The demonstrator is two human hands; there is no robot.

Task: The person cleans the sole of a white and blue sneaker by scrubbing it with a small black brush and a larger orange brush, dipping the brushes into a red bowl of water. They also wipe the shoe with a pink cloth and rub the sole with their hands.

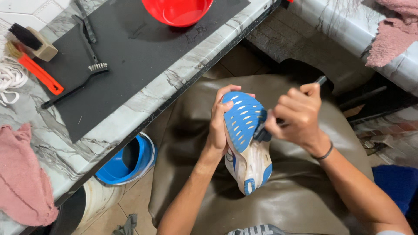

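- Blue-soled shoe (245,139) sole-up over brown apron (283,196) on lap, head view.
- Left hand (217,126) wrapped around shoe's side, gripping it.
- Right hand (298,117) closed on dark brush (265,130), bristles touching sole edge.
- Marble counter (174,78): black mat (130,48), red bowl (176,11), wire brush (82,80), orange-handled brush (39,72).
- Pink rag (21,178) at counter's near end.

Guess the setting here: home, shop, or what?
Likely a shoe-cleaning workstation, home or small shop. Brushes lie on a dark mat on a marble counter, and the hands scrub a blue-soled sneaker over an apron.
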